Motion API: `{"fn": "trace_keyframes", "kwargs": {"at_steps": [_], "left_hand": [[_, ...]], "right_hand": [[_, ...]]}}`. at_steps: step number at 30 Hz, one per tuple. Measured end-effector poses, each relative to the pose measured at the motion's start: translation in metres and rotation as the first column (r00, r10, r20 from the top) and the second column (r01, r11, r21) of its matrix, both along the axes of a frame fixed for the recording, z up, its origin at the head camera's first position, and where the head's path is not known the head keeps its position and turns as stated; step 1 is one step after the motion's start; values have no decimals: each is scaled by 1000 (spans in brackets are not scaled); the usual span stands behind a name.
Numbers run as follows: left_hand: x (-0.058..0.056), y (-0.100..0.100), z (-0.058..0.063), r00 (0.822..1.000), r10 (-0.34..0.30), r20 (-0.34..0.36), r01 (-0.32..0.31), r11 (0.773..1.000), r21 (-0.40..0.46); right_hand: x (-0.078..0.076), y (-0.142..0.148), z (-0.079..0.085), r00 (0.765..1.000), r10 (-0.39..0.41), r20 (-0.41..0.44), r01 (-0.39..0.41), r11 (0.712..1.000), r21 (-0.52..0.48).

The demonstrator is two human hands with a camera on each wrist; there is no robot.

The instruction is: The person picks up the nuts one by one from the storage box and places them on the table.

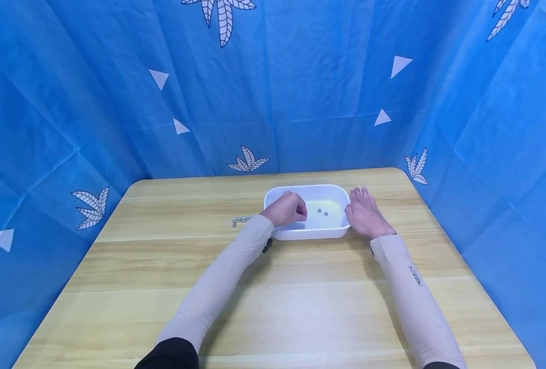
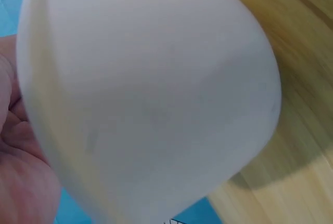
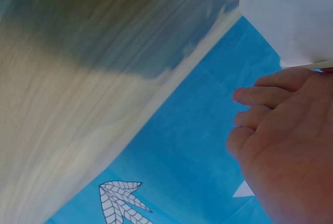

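Observation:
A white plastic basin [image 1: 309, 234] stands on the table. My left hand [image 1: 285, 208] reaches over its left rim, fingers bent down inside; whether the fingertips pinch anything is hidden. In the left wrist view the basin's outer wall [image 2: 156, 94] covers most of that hand [image 2: 23, 167]. My right hand [image 1: 368, 212] rests against the basin's right rim with its fingers extended, and the right wrist view shows this hand's [image 3: 296, 141] palm side beside the rim. Two small shiny metal pieces [image 1: 322, 212] lie in the basin, too small to tell their kind.
Several similar small metal pieces [image 1: 239, 220] lie on the table left of the basin, partly behind my left forearm. The wooden table [image 1: 309, 302] ends at a blue patterned curtain [image 1: 309, 92] at the back and sides.

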State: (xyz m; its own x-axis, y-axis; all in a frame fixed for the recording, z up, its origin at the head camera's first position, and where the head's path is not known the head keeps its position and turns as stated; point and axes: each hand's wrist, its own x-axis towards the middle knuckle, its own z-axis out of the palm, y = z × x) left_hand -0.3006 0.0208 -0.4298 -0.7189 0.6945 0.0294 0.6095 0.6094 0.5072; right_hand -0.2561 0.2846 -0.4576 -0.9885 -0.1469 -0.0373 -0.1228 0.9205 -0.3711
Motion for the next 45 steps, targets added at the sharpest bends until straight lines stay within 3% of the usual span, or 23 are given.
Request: {"fn": "trace_keyframes", "kwargs": {"at_steps": [11,21,27,45], "left_hand": [[-2,-17,3,1000,14,4,-14,1000,2],[-5,-37,5,995,54,79,-59,997,58],[-7,-47,7,997,48,68,-54,995,81],[-8,-79,8,993,109,39,-112,988,107]], "right_hand": [[0,-2,0,1000,2,-20,-1,1000,21],[-1,-1,1,1000,2,-25,-1,1000,13],[-1,-1,0,1000,0,-29,0,1000,13],[-1,-1,-2,1000,5,-13,-5,1000,12]]}}
